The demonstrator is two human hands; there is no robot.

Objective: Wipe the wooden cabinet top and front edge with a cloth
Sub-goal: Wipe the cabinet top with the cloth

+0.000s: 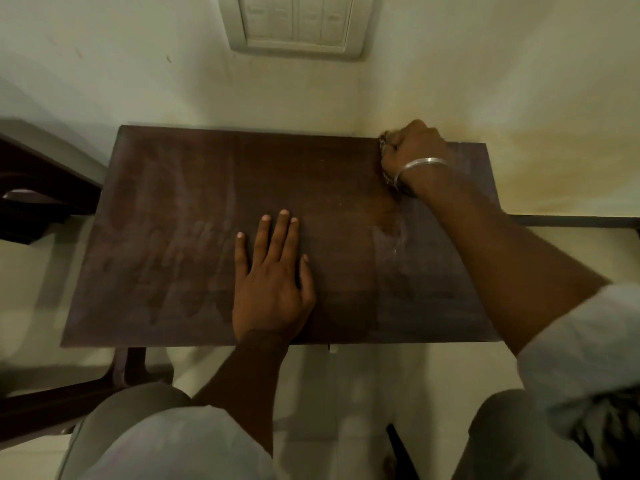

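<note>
head view: your right hand [412,150] grips the cloth [387,168] at the cabinet top's [194,209] back corner, left hand [273,271] flat, empty; sweep forward next.

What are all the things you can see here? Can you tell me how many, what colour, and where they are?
cabinet top: one, dark brown wood with pale smears, middle of the view against the wall
cloth: one, dark and patterned, mostly hidden under the right hand, far right corner of the top
switch plate: one, pale, on the wall above the cabinet
wall: one, pale cream, behind the cabinet
dark furniture: brown, at the left edge; what kind cannot be told
bangle: one, silver, on the right wrist
left hand: one, flat on the top near the front edge
right hand: one, closed on the cloth
</note>
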